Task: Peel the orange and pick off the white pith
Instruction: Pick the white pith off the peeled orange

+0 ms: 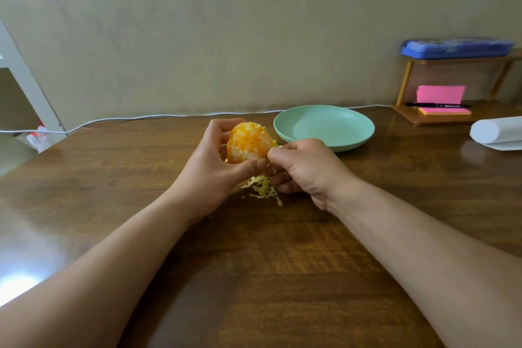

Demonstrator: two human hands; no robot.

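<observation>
Forearms (113, 248) cross the worktop (254, 291) to where the left grip (209, 162) cups the peeled orange (247, 141) above the pith scraps (264, 189), while the right grip (305, 169) pinches a pith strand (278, 146) at its side: pull slowly, flat along the flesh.

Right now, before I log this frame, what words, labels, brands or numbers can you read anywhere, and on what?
No text here can be read.
Black pen: pale print on the barrel, too small to read.
Blue case: lid pattern blurred, no letters legible.
Pink sticky notes: no writing shows.
Orange and green plate: no marks.
</observation>
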